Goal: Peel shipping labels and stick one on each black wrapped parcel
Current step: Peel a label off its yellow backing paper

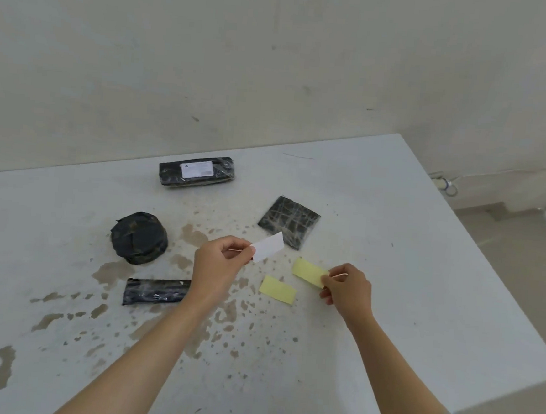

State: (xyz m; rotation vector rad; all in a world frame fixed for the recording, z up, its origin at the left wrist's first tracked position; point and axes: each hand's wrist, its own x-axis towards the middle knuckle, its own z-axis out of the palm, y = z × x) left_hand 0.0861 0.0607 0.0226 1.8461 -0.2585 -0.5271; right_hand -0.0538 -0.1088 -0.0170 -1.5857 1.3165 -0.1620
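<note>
My left hand (220, 261) pinches a white label (268, 246) by one end above the table. My right hand (347, 289) pinches a yellow backing strip (309, 271), apart from the label. A second yellow strip (277, 289) lies flat between my hands. Several black wrapped parcels sit on the table: a long one (169, 176) at the back with a white label (197, 169) on top, a flat square one (288, 221) just behind the held label, a round one (139, 238) to the left, and a narrow one (155, 291) by my left wrist.
The white table (406, 282) is stained with brown spots around the parcels. Its right edge runs diagonally down to the floor side. A wall stands behind it, and a cable with a socket (446, 184) lies at the far right.
</note>
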